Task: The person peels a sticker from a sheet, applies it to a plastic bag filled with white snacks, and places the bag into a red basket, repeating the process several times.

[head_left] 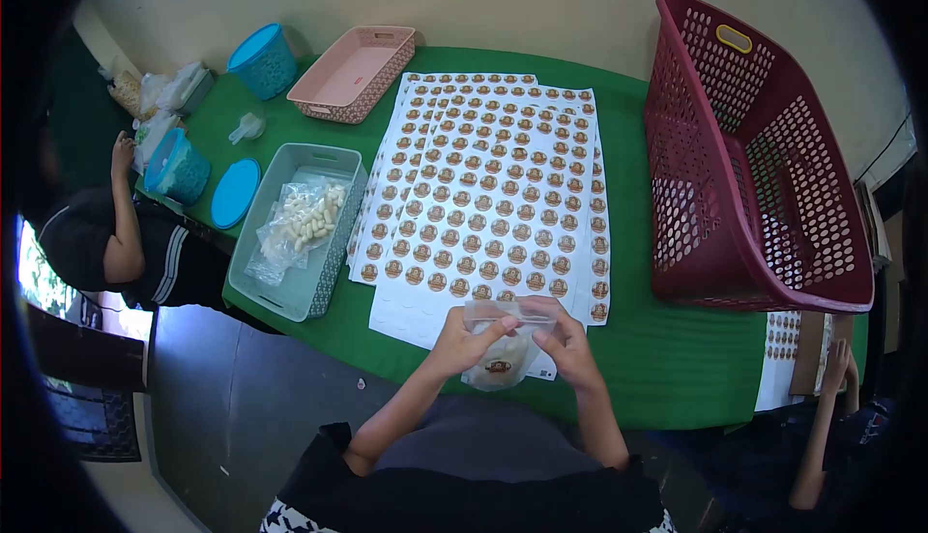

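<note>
Both my hands hold a clear plastic bag (503,347) near the table's front edge. My left hand (468,340) grips its upper left side, and my right hand (568,342) grips the upper right side, thumbs in front. A round brown sticker (498,367) is on the lower part of the bag, and pale contents show through. Just beyond the bag lie overlapping white sheets (396,303) with rows of round brown stickers. To their left, a grey-green basket (263,287) holds clear bags with pale pieces (314,214).
A pink basket (333,69) stands at the back, near blue tubs (263,64) and a blue lid (235,193). A large maroon basket (696,156) stands at the right. One person (126,233) is at the left, another person's hand (837,367) at the far right.
</note>
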Motion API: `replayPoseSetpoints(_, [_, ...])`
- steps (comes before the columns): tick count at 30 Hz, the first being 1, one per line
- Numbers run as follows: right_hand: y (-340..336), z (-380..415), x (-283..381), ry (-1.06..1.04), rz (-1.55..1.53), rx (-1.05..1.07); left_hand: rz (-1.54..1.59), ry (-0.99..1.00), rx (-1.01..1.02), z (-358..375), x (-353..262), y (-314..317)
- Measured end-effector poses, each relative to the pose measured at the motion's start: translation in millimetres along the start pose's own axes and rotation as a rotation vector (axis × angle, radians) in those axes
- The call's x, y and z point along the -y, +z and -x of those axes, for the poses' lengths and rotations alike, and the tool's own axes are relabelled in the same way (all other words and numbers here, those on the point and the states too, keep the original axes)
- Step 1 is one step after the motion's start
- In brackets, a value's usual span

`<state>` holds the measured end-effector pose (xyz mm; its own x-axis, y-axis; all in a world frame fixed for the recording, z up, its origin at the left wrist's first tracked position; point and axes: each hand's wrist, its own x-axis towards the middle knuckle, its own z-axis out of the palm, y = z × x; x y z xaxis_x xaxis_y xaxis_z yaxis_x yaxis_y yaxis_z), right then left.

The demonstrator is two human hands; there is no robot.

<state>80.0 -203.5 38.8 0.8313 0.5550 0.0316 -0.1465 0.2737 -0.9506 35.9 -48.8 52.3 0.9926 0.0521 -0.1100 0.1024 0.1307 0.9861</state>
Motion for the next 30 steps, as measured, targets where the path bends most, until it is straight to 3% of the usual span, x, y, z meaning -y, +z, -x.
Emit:
replayPoseSetpoints(3, [-0.2,-2.8,5.9,-0.113,0.181,0.050,-0.019,-0.031,0.044,1.9,-2.6,4.0])
replayPoseSetpoints(8, [-1.8,-4.2,8.7,-0.128,0.443,-0.133,0.098,0.022,0.170,2.1,-2.0,-0.8])
replayPoseSetpoints(14, [-6.3,2.3,4.2,0.048,0.171,-0.076,-0.124,-0.020,0.233,-3.9,6.8,-10.0])
replayPoseSetpoints(17, [-6.6,0.8,11.0,0.160,0.261,-0.235,-0.196,0.143,-0.174,-5.3,18.3,1.5])
replayPoseSetpoints(20, [-9.2,0.7,6.4,0.158,0.205,-0.322,-0.230,0.255,0.043,-4.9,26.1,-5.5])
replayPoseSetpoints(22, [-6.7,7.9,3.3,0.110,0.278,-0.110,-0.444,0.389,0.216,-2.3,8.0,0.8])
replayPoseSetpoints(23, [1.8,7.9,6.1,-0.045,0.304,-0.043,-0.447,0.421,0.221,-2.4,6.4,3.4])
replayPoseSetpoints(24, [8.8,5.9,8.9,-0.199,0.329,0.026,-0.347,0.375,0.146,-3.7,6.4,5.6])
replayPoseSetpoints(26, [-0.1,2.2,1.6,-0.186,0.316,0.004,-0.241,0.358,0.079,-11.6,3.5,3.7])
replayPoseSetpoints(27, [-4.3,-2.4,1.3,-0.142,0.284,-0.015,-0.058,0.170,0.027,-14.9,1.5,-3.6])
replayPoseSetpoints(28, [-0.1,-4.7,9.1,-0.140,0.354,-0.231,0.125,-0.021,-0.021,-17.6,0.3,-8.8])
replayPoseSetpoints(30, [-7.8,-10.9,3.9,-0.077,0.311,-0.357,0.106,0.000,-0.001,-17.7,-0.9,-12.4])
